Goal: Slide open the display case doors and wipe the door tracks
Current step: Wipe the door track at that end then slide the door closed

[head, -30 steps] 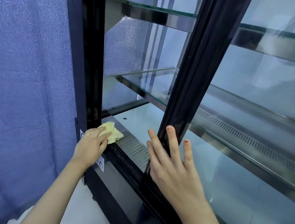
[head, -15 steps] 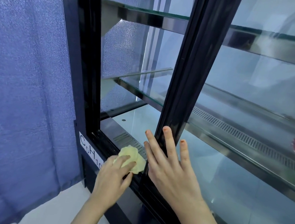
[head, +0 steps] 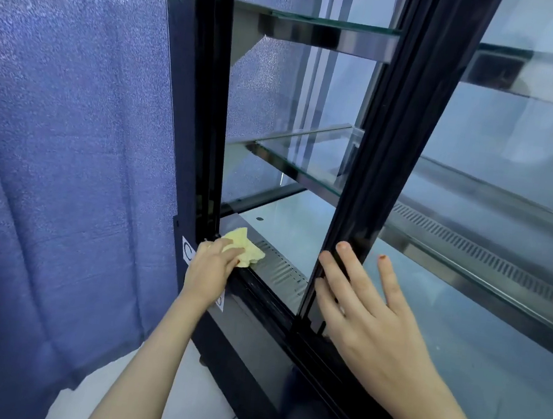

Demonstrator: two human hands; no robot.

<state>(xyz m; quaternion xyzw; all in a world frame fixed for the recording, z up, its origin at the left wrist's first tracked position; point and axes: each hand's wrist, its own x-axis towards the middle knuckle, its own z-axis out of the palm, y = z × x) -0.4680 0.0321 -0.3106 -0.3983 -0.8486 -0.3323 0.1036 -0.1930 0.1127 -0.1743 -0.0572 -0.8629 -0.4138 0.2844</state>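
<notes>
Blue curtain (head: 68, 151) backdrop | door (head: 378, 152) already slid open, right hand (head: 369, 323) flat on it, fingers (head: 387, 280) spread | left hand (head: 209, 270) grips yellow cloth (head: 245, 247) at track (head: 265, 297) left corner | remaining track probably unwiped

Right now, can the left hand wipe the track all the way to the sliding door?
Probably yes. The left hand presses the yellow cloth at the left end of the track, which lies bare up to the door frame that the right hand rests on.

Head-worn, downward, near display case (head: 191, 96)
</notes>
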